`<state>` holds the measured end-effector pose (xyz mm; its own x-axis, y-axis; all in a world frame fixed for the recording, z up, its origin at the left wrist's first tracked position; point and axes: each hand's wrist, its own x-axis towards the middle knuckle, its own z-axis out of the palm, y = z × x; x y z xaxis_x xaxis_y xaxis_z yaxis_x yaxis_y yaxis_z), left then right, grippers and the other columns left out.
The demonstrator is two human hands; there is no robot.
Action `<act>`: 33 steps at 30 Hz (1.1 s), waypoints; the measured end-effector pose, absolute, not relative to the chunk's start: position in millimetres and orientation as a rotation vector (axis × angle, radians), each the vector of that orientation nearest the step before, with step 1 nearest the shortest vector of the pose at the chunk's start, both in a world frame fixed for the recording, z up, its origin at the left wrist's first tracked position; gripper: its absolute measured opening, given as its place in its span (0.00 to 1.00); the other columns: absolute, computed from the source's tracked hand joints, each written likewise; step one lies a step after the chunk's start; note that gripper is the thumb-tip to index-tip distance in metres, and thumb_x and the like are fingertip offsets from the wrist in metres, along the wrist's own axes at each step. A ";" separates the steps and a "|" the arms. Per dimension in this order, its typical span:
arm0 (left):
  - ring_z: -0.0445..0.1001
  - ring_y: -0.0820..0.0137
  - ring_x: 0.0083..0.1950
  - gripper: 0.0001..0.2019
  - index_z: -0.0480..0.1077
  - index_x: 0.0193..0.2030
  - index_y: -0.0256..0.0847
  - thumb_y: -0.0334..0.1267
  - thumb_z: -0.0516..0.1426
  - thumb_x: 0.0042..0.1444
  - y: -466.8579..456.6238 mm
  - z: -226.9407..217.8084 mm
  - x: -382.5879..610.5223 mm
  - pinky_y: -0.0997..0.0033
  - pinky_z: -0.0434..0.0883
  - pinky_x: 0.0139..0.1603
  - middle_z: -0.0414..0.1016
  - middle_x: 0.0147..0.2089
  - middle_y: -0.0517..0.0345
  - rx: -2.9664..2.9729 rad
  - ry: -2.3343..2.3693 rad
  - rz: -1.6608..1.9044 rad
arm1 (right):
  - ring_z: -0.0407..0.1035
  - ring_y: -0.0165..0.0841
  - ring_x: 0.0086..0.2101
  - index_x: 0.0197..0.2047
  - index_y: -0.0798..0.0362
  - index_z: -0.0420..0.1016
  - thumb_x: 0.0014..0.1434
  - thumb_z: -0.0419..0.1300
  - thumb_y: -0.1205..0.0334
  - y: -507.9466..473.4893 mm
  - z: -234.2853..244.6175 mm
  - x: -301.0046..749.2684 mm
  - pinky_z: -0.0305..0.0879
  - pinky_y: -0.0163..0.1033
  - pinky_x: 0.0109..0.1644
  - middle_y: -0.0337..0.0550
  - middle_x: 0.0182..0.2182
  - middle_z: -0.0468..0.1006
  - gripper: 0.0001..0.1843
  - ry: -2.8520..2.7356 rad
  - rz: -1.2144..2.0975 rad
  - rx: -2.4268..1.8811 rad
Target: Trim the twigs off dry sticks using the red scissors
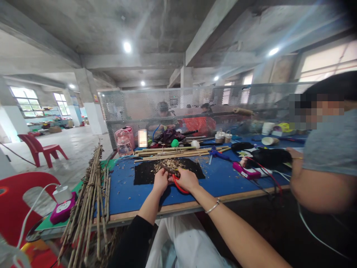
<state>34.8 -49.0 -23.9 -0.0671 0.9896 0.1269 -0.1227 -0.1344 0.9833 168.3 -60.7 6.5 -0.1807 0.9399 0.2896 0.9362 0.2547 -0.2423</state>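
Observation:
My right hand is closed round red-handled shears near the front of the blue table top. My left hand is closed next to it, pinching a thin dark stick that points up and left from between my hands. Both hands hover over the near edge of a black mat. A heap of pale wood chips lies on the mat just beyond my fingers. A metal bangle rings my right wrist.
A bundle of long sticks leans over the table's left end beside a pink power strip. Peeled bamboo rods lie at the back. A person in a grey shirt works at the right. Red chairs stand at left.

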 end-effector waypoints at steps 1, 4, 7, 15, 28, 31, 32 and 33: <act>0.66 0.77 0.20 0.06 0.67 0.33 0.38 0.39 0.54 0.53 -49.8 -22.9 35.1 0.78 0.66 0.21 0.72 0.27 0.58 1.170 1.085 1.396 | 0.72 0.39 0.36 0.37 0.51 0.70 0.49 0.51 0.34 -60.8 6.0 168.5 0.60 0.37 0.35 0.47 0.34 0.78 0.28 -2.162 0.019 -1.720; 0.64 0.80 0.18 0.05 0.65 0.32 0.38 0.38 0.53 0.52 -53.0 -19.2 36.2 0.79 0.65 0.19 0.70 0.26 0.60 1.138 1.081 1.378 | 0.72 0.40 0.36 0.37 0.51 0.70 0.51 0.49 0.34 -60.6 3.9 169.0 0.60 0.38 0.36 0.48 0.34 0.78 0.28 -2.172 0.022 -1.723; 0.64 0.80 0.18 0.05 0.65 0.31 0.38 0.38 0.55 0.51 -55.4 -16.1 36.2 0.80 0.65 0.18 0.69 0.26 0.61 1.132 1.119 1.389 | 0.72 0.40 0.36 0.37 0.51 0.70 0.52 0.48 0.35 -60.5 1.9 169.1 0.60 0.38 0.36 0.48 0.33 0.78 0.28 -2.156 -0.004 -1.718; 0.62 0.79 0.15 0.07 0.67 0.32 0.36 0.37 0.58 0.47 -54.1 -16.3 33.3 0.79 0.62 0.16 0.65 0.18 0.65 1.140 1.239 1.441 | 0.70 0.39 0.41 0.40 0.53 0.67 0.51 0.52 0.36 -58.4 1.5 169.1 0.59 0.38 0.40 0.49 0.38 0.76 0.28 -2.182 -0.021 -1.617; 0.61 0.80 0.17 0.14 0.74 0.36 0.34 0.41 0.61 0.44 -55.3 -18.0 31.0 0.80 0.62 0.18 0.68 0.21 0.62 1.183 1.190 1.451 | 0.71 0.39 0.38 0.39 0.52 0.68 0.51 0.51 0.35 -57.4 3.2 169.8 0.59 0.37 0.38 0.47 0.36 0.77 0.28 -2.172 0.014 -1.636; 0.60 0.81 0.17 0.14 0.74 0.37 0.34 0.41 0.61 0.44 -54.8 -18.6 31.1 0.81 0.62 0.17 0.68 0.21 0.62 1.159 1.186 1.463 | 0.72 0.40 0.37 0.37 0.51 0.68 0.50 0.49 0.33 -57.0 2.5 170.0 0.59 0.38 0.37 0.47 0.34 0.77 0.29 -2.172 -0.015 -1.665; 0.60 0.81 0.17 0.14 0.74 0.37 0.34 0.41 0.62 0.44 -54.6 -18.5 31.3 0.81 0.61 0.17 0.67 0.21 0.63 1.154 1.192 1.466 | 0.72 0.40 0.37 0.37 0.51 0.69 0.50 0.49 0.32 -57.2 2.6 170.0 0.60 0.38 0.37 0.47 0.35 0.77 0.30 -2.170 -0.024 -1.671; 0.60 0.81 0.17 0.14 0.74 0.37 0.34 0.40 0.62 0.44 -54.5 -18.3 31.6 0.81 0.61 0.17 0.67 0.21 0.63 1.152 1.197 1.467 | 0.72 0.40 0.37 0.37 0.51 0.69 0.50 0.49 0.32 -57.7 2.9 169.8 0.60 0.38 0.37 0.47 0.35 0.77 0.30 -2.168 -0.028 -1.682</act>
<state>31.6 -54.5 -18.3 -0.1691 0.9783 0.1196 -0.0796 -0.1345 0.9877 169.8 -57.7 2.9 -0.2001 0.9266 0.3183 0.9347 0.2780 -0.2217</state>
